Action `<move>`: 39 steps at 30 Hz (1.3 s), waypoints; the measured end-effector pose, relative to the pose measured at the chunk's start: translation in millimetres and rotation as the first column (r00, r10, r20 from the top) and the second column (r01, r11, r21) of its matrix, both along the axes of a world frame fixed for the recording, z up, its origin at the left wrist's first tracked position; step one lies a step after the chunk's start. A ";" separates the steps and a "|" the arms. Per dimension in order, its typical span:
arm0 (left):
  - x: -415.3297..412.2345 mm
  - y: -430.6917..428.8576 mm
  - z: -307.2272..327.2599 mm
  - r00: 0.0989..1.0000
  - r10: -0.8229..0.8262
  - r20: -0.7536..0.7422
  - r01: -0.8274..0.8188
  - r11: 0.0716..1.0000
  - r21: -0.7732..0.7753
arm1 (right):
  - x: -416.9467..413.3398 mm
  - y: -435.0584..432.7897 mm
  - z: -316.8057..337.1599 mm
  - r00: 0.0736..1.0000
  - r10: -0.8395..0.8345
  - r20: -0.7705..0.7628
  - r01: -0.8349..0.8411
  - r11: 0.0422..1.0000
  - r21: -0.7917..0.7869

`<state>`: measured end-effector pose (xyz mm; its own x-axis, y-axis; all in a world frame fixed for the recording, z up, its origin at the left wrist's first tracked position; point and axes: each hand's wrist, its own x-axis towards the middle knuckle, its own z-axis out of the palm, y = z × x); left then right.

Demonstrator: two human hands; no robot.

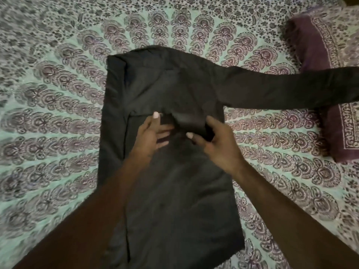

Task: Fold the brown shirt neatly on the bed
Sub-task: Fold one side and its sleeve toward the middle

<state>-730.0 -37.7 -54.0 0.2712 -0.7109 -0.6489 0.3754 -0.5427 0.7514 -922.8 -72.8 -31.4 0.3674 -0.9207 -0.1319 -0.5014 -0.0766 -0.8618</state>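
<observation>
Head view: brown shirt (174,200) half folded; our left grip (153,133) presses flat, right grip (215,140) pinches the folded-in cuff (186,121); outstretched sleeve (291,88) lies unfolded.

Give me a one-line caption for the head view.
Right hand pinches a fold of the brown shirt, left hand flat beside it; one sleeve stretches over the pillow.

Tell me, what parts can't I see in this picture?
Head view:
- End of the sleeve: cut off by the right edge.
- Hem of the brown shirt: partly behind the left forearm and cut off by the bottom edge.
- Cloth gripped by the right hand: covered by fingers, blurred.
- Part of the pillow: under the sleeve.
</observation>
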 end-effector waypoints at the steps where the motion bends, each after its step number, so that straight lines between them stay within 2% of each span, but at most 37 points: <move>1: 9.1 10.6 5.6 0.997 0.034 -0.076 -0.033 0.999 0.022 | 9.4 14.6 3.8 0.998 0.067 -0.009 -0.067 0.998 0.014; 2: 18.0 24.2 11.2 0.990 0.062 -0.127 -0.059 0.998 0.028 | 20.2 30.3 7.9 0.991 0.132 -0.013 -0.132 0.991 0.024; 4: 33.6 50.7 16.1 0.990 0.087 -0.111 -0.086 0.996 0.009 | 38.6 56.7 11.1 0.974 0.224 -0.021 -0.223 0.974 0.031; 7: 54.3 88.5 14.6 0.996 0.085 -0.009 -0.086 0.995 -0.048 | 60.6 90.2 12.0 0.941 0.332 -0.058 -0.330 0.943 0.052; 9: 69.6 116.3 9.9 0.997 0.033 0.071 -0.028 0.998 -0.063 | 72.9 110.1 8.8 0.909 0.405 -0.100 -0.399 0.914 0.077; 11: 82.3 143.5 -0.2 0.975 -0.050 0.218 0.062 0.997 -0.051 | 81.4 125.0 3.2 0.867 0.483 -0.122 -0.474 0.875 0.093; 14: 92.7 177.8 -15.7 0.926 -0.140 0.350 0.152 0.988 -0.007 | 95.8 147.4 -6.0 0.786 0.590 -0.188 -0.584 0.807 0.089; 19: 97.8 207.5 -32.7 0.910 -0.257 0.327 0.243 0.966 0.084 | 108.8 174.0 -23.0 0.631 0.670 -0.391 -0.689 0.716 0.116; 23: 99.6 219.5 -53.9 0.828 -0.380 0.413 0.340 0.925 0.168 | 108.7 191.5 -38.9 0.473 0.673 -0.569 -0.769 0.630 0.106; 25: 97.7 222.8 -52.1 0.768 -0.450 0.456 0.393 0.893 0.219 | 106.8 199.7 -47.0 0.400 0.658 -0.638 -0.812 0.578 0.087; 28: 93.2 228.1 -48.6 0.619 -0.590 0.519 0.521 0.802 0.291 | 102.4 210.4 -58.5 0.302 0.667 -0.681 -0.853 0.508 0.120; 33: 87.9 246.5 -56.8 0.505 -0.663 0.552 0.602 0.729 0.325 | 93.0 227.9 -74.3 0.237 0.682 -0.692 -0.903 0.417 0.102; 35: 86.9 254.2 -62.2 0.399 -0.694 0.599 0.654 0.673 0.345 | 89.3 235.0 -75.9 0.214 0.692 -0.689 -0.913 0.392 0.110; 37: 85.2 261.7 -64.3 0.223 -0.735 0.641 0.666 0.595 0.450 | 85.5 240.1 -76.6 0.256 0.703 -0.664 -0.901 0.422 0.099; 39: 83.4 267.2 -63.3 0.102 -0.730 0.675 0.626 0.575 0.527 | 82.8 240.8 -77.9 0.364 0.671 -0.646 -0.877 0.480 0.006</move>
